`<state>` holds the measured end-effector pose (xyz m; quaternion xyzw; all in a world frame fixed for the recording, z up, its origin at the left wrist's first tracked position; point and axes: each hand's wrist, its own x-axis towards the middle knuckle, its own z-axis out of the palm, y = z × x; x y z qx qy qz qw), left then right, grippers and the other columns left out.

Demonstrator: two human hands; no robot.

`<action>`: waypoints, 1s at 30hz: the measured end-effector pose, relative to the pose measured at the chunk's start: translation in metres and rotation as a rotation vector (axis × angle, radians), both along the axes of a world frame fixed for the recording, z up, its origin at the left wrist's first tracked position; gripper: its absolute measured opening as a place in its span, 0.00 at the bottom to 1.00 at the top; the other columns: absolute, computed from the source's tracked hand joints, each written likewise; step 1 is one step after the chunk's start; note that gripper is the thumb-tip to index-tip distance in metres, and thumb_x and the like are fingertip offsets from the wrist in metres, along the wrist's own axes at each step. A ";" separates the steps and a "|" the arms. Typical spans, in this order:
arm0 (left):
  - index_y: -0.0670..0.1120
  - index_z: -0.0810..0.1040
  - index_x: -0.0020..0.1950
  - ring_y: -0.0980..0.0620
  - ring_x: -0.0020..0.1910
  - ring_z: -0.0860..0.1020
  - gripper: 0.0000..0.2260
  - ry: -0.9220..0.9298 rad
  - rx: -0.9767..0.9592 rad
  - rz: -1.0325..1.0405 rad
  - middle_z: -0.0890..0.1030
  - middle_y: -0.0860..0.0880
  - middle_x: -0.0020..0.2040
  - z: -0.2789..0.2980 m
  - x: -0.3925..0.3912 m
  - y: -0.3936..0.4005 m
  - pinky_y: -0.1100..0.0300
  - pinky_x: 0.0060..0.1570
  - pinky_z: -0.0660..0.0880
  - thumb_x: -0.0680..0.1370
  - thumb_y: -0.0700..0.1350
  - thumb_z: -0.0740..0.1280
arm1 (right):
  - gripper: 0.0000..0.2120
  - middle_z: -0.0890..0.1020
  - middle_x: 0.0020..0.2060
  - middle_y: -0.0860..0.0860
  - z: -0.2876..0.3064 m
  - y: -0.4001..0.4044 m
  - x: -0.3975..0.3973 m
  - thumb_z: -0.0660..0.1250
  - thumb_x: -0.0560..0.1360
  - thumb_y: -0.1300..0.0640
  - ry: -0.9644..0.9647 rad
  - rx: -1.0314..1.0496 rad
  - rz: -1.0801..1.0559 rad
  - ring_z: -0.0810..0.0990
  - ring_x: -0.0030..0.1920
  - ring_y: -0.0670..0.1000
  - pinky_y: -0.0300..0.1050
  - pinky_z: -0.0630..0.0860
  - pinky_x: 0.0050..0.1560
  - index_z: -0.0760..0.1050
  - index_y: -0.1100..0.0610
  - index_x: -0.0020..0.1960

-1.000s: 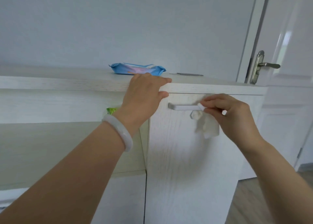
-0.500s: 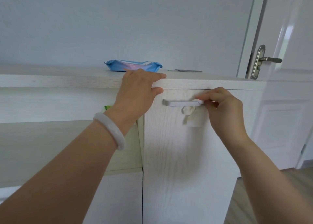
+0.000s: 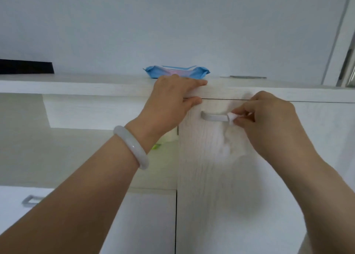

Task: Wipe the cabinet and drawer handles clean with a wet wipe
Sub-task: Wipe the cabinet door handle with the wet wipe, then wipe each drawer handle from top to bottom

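Note:
A white cabinet door [image 3: 240, 186] carries a silver bar handle [image 3: 214, 117] near its top. My right hand [image 3: 269, 124] pinches a white wet wipe [image 3: 231, 118] around the handle's right end; the rest of the wipe hangs blurred below the fingers. My left hand [image 3: 172, 103] rests on the edge of the cabinet top [image 3: 76, 84], fingers straight along the edge and thumb under it at the door's upper left corner. A pale bangle sits on that wrist.
A blue wet-wipe pack [image 3: 176, 73] lies on the cabinet top behind my left hand, with a thin flat object [image 3: 247, 77] to its right. An open shelf [image 3: 57, 148] lies left of the door, and a drawer handle [image 3: 30, 200] shows at lower left. A door frame [image 3: 338, 42] stands at the right.
The view has shifted rightward and up, so the door lever is out of frame. My right hand has stayed at the handle's right end with the wipe. My left hand keeps its place.

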<state>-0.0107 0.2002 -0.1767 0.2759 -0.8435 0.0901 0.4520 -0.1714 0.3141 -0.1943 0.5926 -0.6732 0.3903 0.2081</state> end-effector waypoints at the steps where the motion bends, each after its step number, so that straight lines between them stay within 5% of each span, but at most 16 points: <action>1: 0.53 0.76 0.66 0.46 0.58 0.74 0.18 -0.002 -0.005 0.006 0.80 0.48 0.60 0.000 0.000 0.001 0.52 0.59 0.66 0.77 0.49 0.68 | 0.06 0.76 0.44 0.51 0.001 0.003 -0.002 0.69 0.75 0.56 -0.009 0.000 0.013 0.74 0.43 0.51 0.43 0.67 0.41 0.83 0.56 0.50; 5: 0.54 0.76 0.66 0.47 0.57 0.76 0.20 -0.039 -0.020 0.057 0.81 0.50 0.60 -0.001 -0.003 0.001 0.55 0.56 0.66 0.74 0.54 0.65 | 0.07 0.79 0.45 0.52 0.007 -0.008 0.005 0.65 0.77 0.57 0.108 0.098 0.006 0.78 0.45 0.54 0.47 0.74 0.47 0.82 0.57 0.48; 10: 0.54 0.77 0.65 0.51 0.58 0.76 0.18 -0.018 -0.024 0.066 0.80 0.52 0.60 -0.002 -0.003 0.002 0.67 0.50 0.58 0.75 0.51 0.68 | 0.09 0.78 0.49 0.52 0.008 -0.013 0.014 0.62 0.78 0.55 0.182 0.113 0.106 0.76 0.50 0.53 0.46 0.71 0.50 0.80 0.54 0.52; 15: 0.54 0.77 0.65 0.50 0.55 0.75 0.18 -0.014 -0.064 0.051 0.81 0.52 0.59 -0.004 -0.005 -0.003 0.64 0.49 0.57 0.76 0.52 0.66 | 0.06 0.78 0.41 0.49 0.014 0.007 -0.015 0.67 0.76 0.56 0.001 0.118 0.050 0.77 0.43 0.51 0.43 0.71 0.44 0.83 0.52 0.48; 22: 0.50 0.76 0.66 0.46 0.58 0.76 0.19 -0.024 -0.093 -0.041 0.80 0.50 0.60 -0.006 -0.002 -0.005 0.48 0.59 0.67 0.76 0.47 0.68 | 0.08 0.75 0.47 0.54 -0.004 -0.019 0.033 0.62 0.78 0.59 0.137 0.062 -0.018 0.74 0.44 0.55 0.51 0.72 0.51 0.80 0.58 0.51; 26: 0.48 0.72 0.70 0.46 0.65 0.72 0.22 -0.108 -0.129 -0.080 0.76 0.49 0.66 -0.011 0.007 -0.013 0.53 0.64 0.59 0.76 0.42 0.67 | 0.05 0.76 0.41 0.53 -0.015 -0.020 0.038 0.66 0.75 0.62 0.092 -0.112 -0.014 0.75 0.39 0.55 0.50 0.74 0.44 0.80 0.60 0.47; 30: 0.42 0.78 0.64 0.46 0.69 0.70 0.18 -0.041 -0.305 -0.276 0.75 0.44 0.68 -0.046 0.039 -0.015 0.55 0.68 0.60 0.74 0.35 0.64 | 0.02 0.78 0.39 0.53 -0.028 -0.019 0.046 0.69 0.73 0.65 0.076 -0.224 -0.044 0.74 0.38 0.52 0.43 0.67 0.39 0.81 0.62 0.43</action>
